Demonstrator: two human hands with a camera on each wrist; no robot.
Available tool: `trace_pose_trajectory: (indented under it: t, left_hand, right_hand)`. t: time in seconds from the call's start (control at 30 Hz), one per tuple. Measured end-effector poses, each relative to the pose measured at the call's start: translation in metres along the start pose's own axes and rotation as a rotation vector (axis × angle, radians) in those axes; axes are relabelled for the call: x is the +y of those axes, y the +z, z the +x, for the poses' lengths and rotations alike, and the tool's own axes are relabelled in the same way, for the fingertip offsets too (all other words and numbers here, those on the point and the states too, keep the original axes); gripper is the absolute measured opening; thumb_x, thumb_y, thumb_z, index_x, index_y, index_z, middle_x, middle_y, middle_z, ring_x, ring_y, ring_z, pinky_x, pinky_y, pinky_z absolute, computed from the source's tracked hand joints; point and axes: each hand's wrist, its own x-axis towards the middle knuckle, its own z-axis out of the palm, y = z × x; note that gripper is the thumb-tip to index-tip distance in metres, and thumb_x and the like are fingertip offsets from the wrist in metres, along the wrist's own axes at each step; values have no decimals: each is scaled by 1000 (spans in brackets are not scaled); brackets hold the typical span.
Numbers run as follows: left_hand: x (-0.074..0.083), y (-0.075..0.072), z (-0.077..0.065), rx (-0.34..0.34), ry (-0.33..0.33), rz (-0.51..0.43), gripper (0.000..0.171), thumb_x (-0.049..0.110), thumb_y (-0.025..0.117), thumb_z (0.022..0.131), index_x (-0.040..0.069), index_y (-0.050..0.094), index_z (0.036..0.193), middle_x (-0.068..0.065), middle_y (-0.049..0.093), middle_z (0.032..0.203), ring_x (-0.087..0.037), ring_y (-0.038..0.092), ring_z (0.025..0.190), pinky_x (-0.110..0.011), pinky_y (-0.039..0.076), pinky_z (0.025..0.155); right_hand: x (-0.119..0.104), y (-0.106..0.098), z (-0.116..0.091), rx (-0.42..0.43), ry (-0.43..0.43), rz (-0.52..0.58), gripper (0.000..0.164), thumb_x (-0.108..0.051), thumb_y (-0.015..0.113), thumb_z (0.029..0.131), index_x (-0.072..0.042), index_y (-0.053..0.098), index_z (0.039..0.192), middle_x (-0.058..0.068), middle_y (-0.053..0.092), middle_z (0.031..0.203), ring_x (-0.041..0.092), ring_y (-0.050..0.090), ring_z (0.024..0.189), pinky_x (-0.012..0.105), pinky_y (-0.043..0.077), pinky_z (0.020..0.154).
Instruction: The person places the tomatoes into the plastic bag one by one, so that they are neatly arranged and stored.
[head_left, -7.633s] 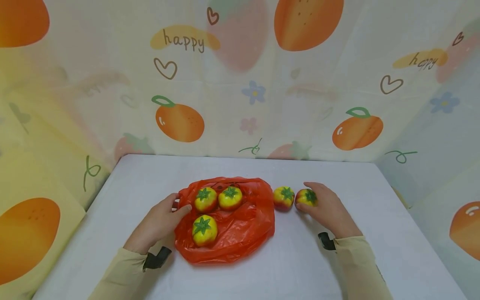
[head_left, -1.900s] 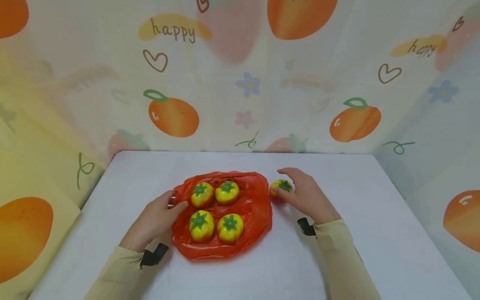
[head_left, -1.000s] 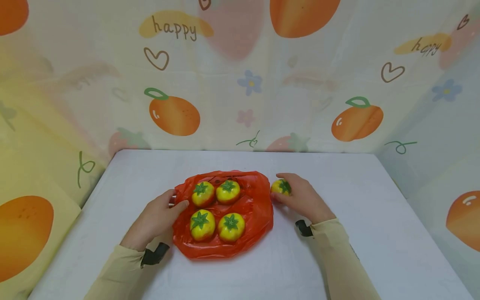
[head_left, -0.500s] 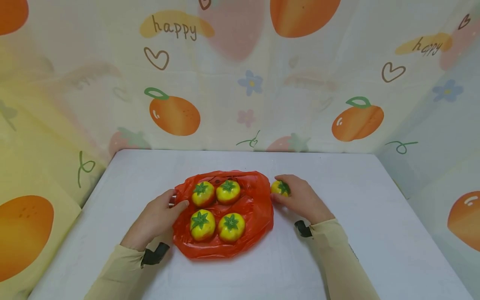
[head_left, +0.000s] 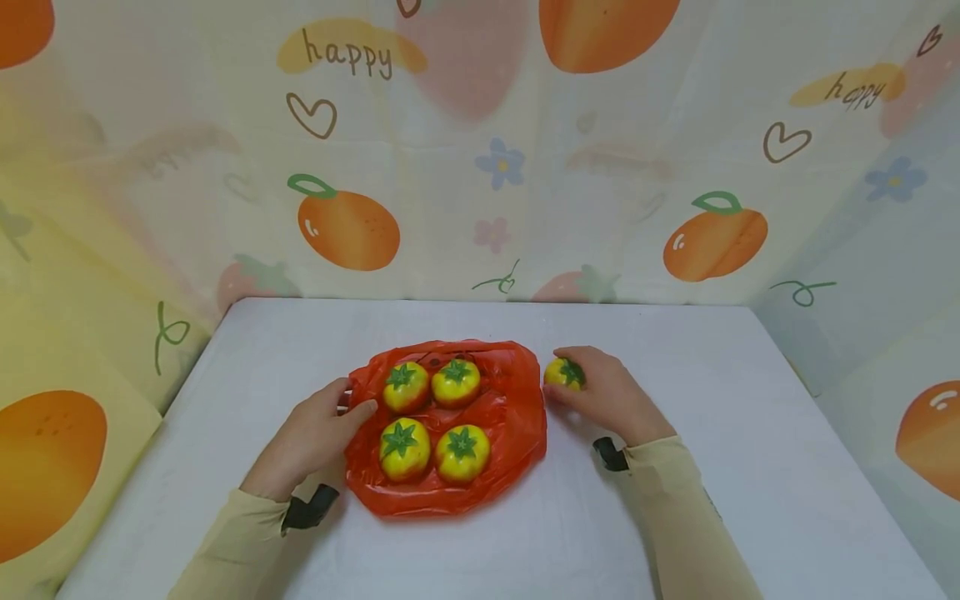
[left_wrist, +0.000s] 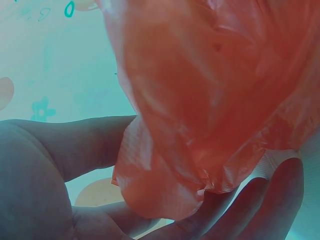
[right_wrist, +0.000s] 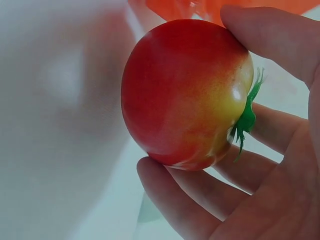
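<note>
A red plastic bag lies spread open in the middle of the table, its sides rising around several yellow-and-red tomatoes with green star-shaped tops. My left hand holds the bag's left edge, thumb on the inner side and fingers outside; the left wrist view shows the thin plastic between them. Just beyond the bag's right edge, my right hand grips another tomato. Up close in the right wrist view, the thumb and fingertips clasp the sides of that tomato, its green top toward the palm.
The white table reaches back to a cloth wall printed with fruit, hearts and flowers. Similar printed cloth stands along the left and right sides. A black wrist mount sits at each cuff.
One tomato from the right of the bag now sits in its front right part. My right hand has moved left and closed around the other tomato. The left hand stays at the bag's edge.
</note>
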Motion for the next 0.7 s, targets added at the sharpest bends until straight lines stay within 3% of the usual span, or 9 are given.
trace_pose_trajectory:
  t: [0.4,0.7]
  left_hand:
    - [0,1,-1,-3,-10,-18,67,47,59,109,4,44,158,-26,57,154,-45,58,136,-58,63,100]
    - [-2,1,1,4,-1,-21,66,48,59,109,5,46,157,-25,58,152,-44,60,134,-58,64,99]
  right_hand:
    - [-15,-20,-10,24,4,1,68,-45,79,97,-17,57,155,11,60,155,34,59,133,55,60,107]
    - [-40,-34,-16,74,-138,-6,65,-42,79,98,-17,58,153,8,60,156,33,58,140,56,56,113]
